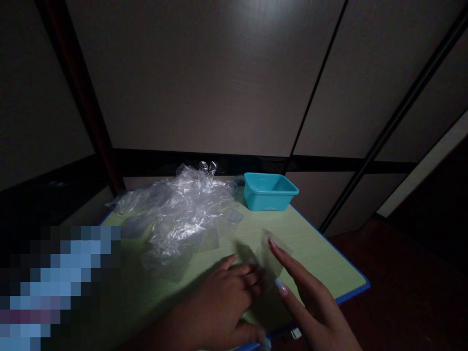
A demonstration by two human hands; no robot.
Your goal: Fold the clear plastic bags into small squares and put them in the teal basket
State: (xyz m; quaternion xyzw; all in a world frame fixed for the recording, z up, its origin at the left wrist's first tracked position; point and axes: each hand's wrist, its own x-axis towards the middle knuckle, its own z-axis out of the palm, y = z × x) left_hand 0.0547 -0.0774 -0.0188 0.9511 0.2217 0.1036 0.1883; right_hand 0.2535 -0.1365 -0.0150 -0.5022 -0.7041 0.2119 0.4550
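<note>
A thin, clear plastic bag (268, 261) lies on the table between my hands. My left hand (232, 297) rests low over the tabletop at the bag's left side, its fingers stretched out and slightly bent. My right hand (310, 292) is on the other side, two fingers extended and apart, with one fingertip against or just over the plastic. Whether that fingertip presses on it, I cannot tell. Beyond my left hand spreads a crumpled heap of clear plastic bags (186, 209). Neither hand is closed around anything.
A turquoise plastic basket (270, 200) stands at the table's far right corner. The pale green table (321, 258) has a blue edge (353, 292). Dark cabinet panels (219, 83) rise right behind it. The light is dim.
</note>
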